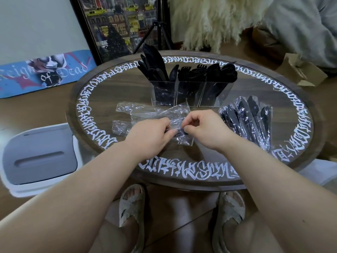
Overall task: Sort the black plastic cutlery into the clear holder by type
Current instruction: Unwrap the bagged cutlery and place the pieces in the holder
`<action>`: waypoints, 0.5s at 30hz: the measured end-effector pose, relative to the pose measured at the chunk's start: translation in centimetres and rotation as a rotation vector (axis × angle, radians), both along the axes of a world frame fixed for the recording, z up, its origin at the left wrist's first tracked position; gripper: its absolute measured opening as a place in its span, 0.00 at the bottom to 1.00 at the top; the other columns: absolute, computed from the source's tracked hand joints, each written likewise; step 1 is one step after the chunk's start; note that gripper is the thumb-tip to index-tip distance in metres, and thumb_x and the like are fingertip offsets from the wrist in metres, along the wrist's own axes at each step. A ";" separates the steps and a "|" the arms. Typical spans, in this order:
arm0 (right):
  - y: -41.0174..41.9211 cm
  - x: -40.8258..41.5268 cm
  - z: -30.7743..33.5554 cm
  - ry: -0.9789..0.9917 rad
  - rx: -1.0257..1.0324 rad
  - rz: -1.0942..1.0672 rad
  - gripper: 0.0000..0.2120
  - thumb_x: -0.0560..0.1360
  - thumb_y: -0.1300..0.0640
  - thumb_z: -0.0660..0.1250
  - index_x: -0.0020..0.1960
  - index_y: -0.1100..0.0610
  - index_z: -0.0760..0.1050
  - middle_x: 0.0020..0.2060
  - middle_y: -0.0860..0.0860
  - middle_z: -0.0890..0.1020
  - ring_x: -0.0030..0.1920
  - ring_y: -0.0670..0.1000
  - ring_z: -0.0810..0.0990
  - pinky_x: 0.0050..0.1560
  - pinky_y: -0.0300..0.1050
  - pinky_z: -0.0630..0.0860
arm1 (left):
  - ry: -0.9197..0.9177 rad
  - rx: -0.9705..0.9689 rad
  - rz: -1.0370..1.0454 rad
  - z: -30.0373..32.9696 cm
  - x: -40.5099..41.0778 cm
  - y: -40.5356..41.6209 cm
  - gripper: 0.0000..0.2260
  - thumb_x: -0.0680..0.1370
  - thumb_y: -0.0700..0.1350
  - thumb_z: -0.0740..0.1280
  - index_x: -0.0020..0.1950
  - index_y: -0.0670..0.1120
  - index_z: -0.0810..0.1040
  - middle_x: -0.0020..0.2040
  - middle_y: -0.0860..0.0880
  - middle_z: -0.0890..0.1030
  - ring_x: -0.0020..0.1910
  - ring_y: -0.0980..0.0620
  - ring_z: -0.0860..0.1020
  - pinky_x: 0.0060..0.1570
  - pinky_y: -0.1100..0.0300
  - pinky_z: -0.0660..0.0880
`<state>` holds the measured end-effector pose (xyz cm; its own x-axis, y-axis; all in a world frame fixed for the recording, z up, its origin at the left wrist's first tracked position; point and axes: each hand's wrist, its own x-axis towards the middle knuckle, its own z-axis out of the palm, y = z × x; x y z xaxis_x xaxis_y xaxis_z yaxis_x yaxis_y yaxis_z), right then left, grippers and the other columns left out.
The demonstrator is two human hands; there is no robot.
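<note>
Both hands meet over the middle of the round surface point(113, 92), forearms reaching in from below. The left hand point(151, 133) and right hand point(204, 128) have fingers curled, each pinching the same clear wrapper point(182, 138) with a dark piece of cutlery inside; their fingertips nearly touch. Empty wrappers point(145, 111) lie crumpled just beyond and left of the hands. Wrapped cutlery point(249, 117) is piled to the right. Behind, the clear holder point(189, 94) stands with knives point(153, 64) in its left compartment, forks point(191, 73) in the middle and spoons point(226, 72) on the right
</note>
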<state>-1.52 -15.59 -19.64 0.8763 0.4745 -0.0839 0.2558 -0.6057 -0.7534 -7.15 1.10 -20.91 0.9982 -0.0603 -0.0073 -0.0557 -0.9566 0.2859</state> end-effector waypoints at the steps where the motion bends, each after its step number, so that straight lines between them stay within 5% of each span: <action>1: 0.1 -0.1 0.0 -0.017 -0.018 0.002 0.06 0.74 0.61 0.68 0.41 0.52 0.79 0.40 0.48 0.82 0.44 0.50 0.80 0.51 0.49 0.77 | -0.001 0.000 -0.002 0.0 -0.1 0.0 0.14 0.81 0.58 0.56 0.43 0.49 0.68 0.32 0.54 0.70 0.36 0.50 0.71 0.37 0.54 0.68; 10: 0.1 -0.9 0.0 -0.088 -0.052 0.045 0.06 0.77 0.59 0.65 0.44 0.50 0.77 0.37 0.43 0.77 0.39 0.45 0.74 0.46 0.42 0.73 | -0.007 -0.020 -0.016 0.3 -0.6 0.2 0.14 0.81 0.57 0.56 0.45 0.49 0.70 0.33 0.53 0.73 0.35 0.51 0.73 0.37 0.54 0.71; 15: 0.2 -0.8 0.0 -0.089 -0.035 -0.005 0.07 0.77 0.60 0.63 0.42 0.50 0.75 0.45 0.47 0.77 0.45 0.47 0.76 0.48 0.42 0.74 | 0.010 -0.019 0.017 0.2 -0.3 0.1 0.13 0.81 0.57 0.56 0.45 0.50 0.69 0.33 0.53 0.73 0.35 0.52 0.73 0.36 0.55 0.70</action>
<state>-2.31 -15.34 -19.61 0.8833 0.4683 -0.0217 0.3180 -0.6324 -0.7063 -7.45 1.24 -20.66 0.9989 -0.0436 -0.0164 -0.0366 -0.9518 0.3046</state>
